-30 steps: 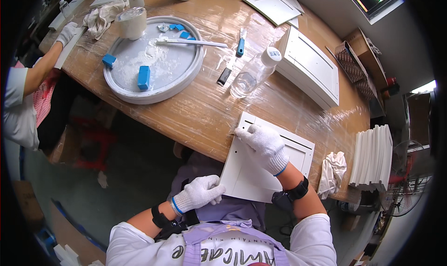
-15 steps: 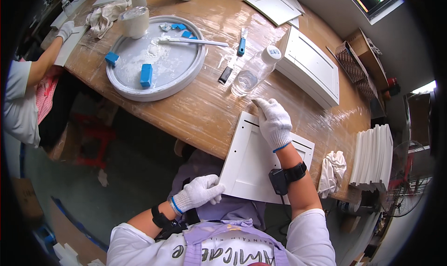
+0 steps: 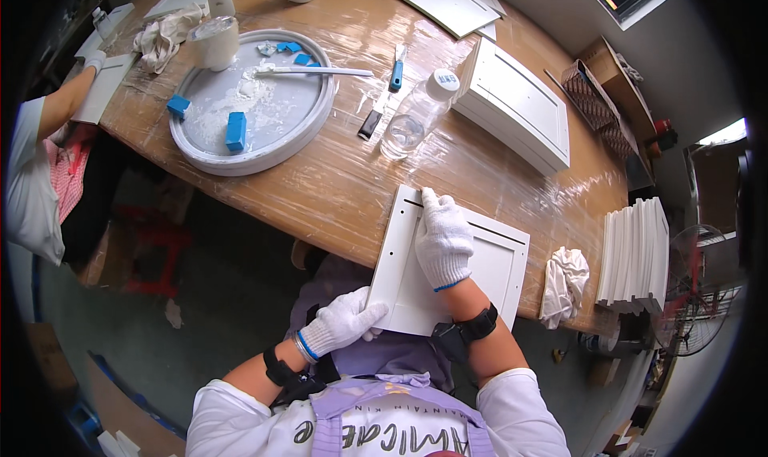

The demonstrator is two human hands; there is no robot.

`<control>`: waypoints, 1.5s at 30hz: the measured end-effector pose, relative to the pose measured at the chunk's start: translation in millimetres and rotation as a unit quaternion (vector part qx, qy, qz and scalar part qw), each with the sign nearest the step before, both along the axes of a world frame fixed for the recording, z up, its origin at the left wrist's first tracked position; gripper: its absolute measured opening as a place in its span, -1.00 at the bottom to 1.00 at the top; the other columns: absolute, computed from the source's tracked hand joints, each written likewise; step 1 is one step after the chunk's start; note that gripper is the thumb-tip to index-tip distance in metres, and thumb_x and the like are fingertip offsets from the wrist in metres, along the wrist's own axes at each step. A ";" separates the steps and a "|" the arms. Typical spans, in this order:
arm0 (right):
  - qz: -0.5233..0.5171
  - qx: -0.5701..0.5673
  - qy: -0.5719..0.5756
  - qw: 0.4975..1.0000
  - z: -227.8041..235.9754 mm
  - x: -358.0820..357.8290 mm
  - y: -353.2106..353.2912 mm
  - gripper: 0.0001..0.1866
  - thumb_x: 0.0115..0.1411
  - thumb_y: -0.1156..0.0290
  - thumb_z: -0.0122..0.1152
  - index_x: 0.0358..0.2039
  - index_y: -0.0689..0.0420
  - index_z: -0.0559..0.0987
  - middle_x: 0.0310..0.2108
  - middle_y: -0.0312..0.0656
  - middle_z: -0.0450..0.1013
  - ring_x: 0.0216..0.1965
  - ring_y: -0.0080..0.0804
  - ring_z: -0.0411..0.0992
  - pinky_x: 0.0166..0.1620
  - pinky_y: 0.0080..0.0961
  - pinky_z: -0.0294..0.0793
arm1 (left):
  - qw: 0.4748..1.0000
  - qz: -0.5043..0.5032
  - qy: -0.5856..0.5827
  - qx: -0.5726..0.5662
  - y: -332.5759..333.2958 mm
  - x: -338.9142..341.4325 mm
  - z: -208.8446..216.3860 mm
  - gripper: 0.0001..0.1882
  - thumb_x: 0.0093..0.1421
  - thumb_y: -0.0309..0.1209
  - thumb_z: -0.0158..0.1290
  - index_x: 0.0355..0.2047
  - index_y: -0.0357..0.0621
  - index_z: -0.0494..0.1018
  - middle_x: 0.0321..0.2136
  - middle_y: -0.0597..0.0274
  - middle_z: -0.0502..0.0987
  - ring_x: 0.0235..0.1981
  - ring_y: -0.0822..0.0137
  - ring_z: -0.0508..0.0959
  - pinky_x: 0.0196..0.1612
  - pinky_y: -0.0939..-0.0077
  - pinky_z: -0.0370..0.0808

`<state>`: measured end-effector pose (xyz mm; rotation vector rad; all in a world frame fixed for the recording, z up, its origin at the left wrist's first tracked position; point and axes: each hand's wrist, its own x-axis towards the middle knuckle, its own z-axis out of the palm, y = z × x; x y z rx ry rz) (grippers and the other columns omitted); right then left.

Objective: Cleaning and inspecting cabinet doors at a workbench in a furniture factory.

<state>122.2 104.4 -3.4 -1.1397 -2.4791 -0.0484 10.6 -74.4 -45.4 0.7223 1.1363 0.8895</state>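
Observation:
A white framed panel (image 3: 402, 275) with dark holes and narrow slots rests partly on the near table edge and partly over my lap. My left hand (image 3: 342, 323), in a white knit glove, grips its near left edge, thumb on top and fingers underneath. My right hand (image 3: 445, 239), gloved alike, lies over the panel's far left part. Its fingers are drawn together, with the tips at the far edge beside a slot; anything between them is hidden. Beyond the panel stand a clear bottle (image 3: 418, 115) with a white cap and a dark-handled scraper (image 3: 371, 123).
A round grey tray (image 3: 264, 157) holds white powder, blue blocks and a white stick. A blue-handled knife (image 3: 397, 73) lies nearby. Stacked panels (image 3: 512, 105) stand far right, more (image 3: 632, 257) beside a crumpled cloth (image 3: 565, 285). A co-worker's arm (image 3: 68, 101) reaches in at left.
My right hand has come from just beyond the panel's far edge back onto the panel, moving left and nearer. My left hand keeps its grip. The whole view has shifted slightly.

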 end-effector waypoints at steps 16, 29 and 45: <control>0.284 -0.218 -0.083 0.930 22.1 59.5 -45.8 -0.60 0.02 0.51 0.19 -0.08 -0.05 0.58 -0.57 -0.19 0.41 -0.56 -0.19 0.43 -0.53 -0.27 0.38 | 0.999 0.034 0.021 0.003 3.1 -2.2 2.0 -0.62 0.36 -0.14 -0.11 -0.12 -0.27 0.39 -0.56 0.26 0.50 -0.57 0.51 0.52 -0.47 0.62 0.51; 0.304 -0.205 -0.094 0.926 22.2 44.6 -54.0 -0.69 0.10 0.45 0.10 -0.10 0.01 0.49 -0.48 -0.14 0.42 -0.44 -0.11 0.48 -0.42 -0.24 0.46 | 0.999 0.031 0.011 -0.028 -3.2 0.7 5.1 -0.67 0.35 -0.19 -0.10 -0.19 -0.27 0.36 -0.64 0.31 0.45 -0.64 0.53 0.48 -0.54 0.62 0.49; 0.163 -0.095 0.079 0.979 4.1 38.2 -7.8 -0.79 0.13 0.48 0.14 -0.19 0.05 0.57 -0.48 -0.08 0.43 -0.45 -0.10 0.47 -0.41 -0.23 0.45 | 0.999 0.024 -0.048 0.002 -13.1 4.3 -5.8 -0.67 0.35 -0.25 -0.13 -0.12 -0.33 0.31 -0.60 0.29 0.41 -0.64 0.50 0.42 -0.38 0.51 0.57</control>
